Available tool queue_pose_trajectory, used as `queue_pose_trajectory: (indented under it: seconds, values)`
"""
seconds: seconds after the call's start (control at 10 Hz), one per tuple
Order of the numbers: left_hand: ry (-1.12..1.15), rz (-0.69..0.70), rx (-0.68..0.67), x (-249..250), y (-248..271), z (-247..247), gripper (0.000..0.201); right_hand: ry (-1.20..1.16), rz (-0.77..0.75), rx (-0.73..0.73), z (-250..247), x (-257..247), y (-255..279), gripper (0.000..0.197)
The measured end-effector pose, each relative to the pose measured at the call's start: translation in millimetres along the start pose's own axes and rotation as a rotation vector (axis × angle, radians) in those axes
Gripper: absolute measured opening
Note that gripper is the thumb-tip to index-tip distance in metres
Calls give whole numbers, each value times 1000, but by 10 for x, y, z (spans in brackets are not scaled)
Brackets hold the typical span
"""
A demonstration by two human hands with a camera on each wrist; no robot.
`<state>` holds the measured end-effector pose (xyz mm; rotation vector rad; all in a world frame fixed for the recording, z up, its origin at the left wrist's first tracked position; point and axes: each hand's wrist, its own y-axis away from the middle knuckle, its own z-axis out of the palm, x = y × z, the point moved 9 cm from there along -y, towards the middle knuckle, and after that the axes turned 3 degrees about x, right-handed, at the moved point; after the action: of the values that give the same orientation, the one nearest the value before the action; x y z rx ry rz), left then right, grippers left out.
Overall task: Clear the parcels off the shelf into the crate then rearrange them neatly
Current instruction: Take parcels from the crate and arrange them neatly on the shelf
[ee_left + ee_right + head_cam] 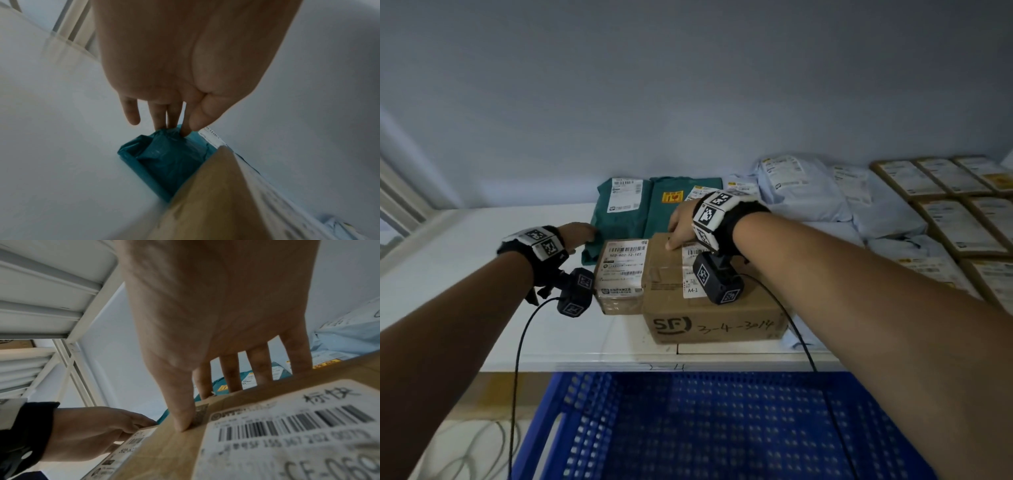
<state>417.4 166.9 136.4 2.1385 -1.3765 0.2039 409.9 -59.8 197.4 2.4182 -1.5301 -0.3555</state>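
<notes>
The large brown cardboard box marked SF [709, 308] sits at the front edge of the white shelf [465, 274], and the right hand [683, 224] grips its far top edge, thumb on top, fingers [231, 371] curled over the back. Touching its left side stands a smaller brown labelled box [619, 274]; behind that, the left hand [578, 233] pinches the teal plastic mailer bag [168, 162]. A blue perforated plastic crate [705, 428] waits below the shelf.

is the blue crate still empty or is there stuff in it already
Empty as far as the head view shows: the blue crate shows only bare mesh floor, though its near end is out of frame. Every parcel in view is on the shelf.
</notes>
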Motion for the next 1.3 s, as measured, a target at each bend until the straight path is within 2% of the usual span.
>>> queue_pose_trajectory:
  seconds: [0.1, 0.2, 0.3, 0.4, 0.5, 0.6, 0.7, 0.8, 0.9, 1.0, 1.1, 1.2, 1.3]
  values:
    - [-23, 34, -4, 33, 83, 0, 39, 28, -22, 32, 35, 33, 31, 68]
    - [-87, 106, -9, 64, 118, -31, 47, -44, -55, 164, -89, 78, 268, 62]
    - [-119, 88, 98, 39, 292, -188, 56, -117, -10, 264, -208, 379, 529, 52]
    - [-73, 146, 203, 92, 551, -347, 54, -131, 67, 290, -234, 777, 853, 48]
    - [-21, 245, 237, 305, 881, -348, 53, -102, 145, 255, -107, 1164, 1200, 45]
    - [-69, 351, 166, 718, 1177, -131, 56, -64, 219, 237, 79, 1546, 1552, 45]
    - [-262, 444, 93, 1211, 1517, 175, 63, -42, 286, 168, 349, 1908, 1901, 45]
    - [-356, 535, -27, 1593, 1792, 581, 66, -13, 309, 123, 597, 2193, 2148, 47]
    - [-486, 534, -138, 1724, 1966, 1028, 86, -29, 331, 60, 882, 2396, 2270, 59]
    - [-551, 538, -111, 1767, 1943, 1184, 99, -74, 346, -19, 1123, 2549, 2326, 65]
    - [-560, 528, -113, 1814, 1987, 1179, 105, -86, 331, -26, 1118, 2608, 2298, 61]
    - [-555, 545, -112, 1862, 2006, 1211, 88, -89, 322, -15, 1066, 2627, 2259, 60]
    - [-553, 547, -114, 1884, 2035, 1200, 87, -75, 324, -2, 1115, 2618, 2255, 63]
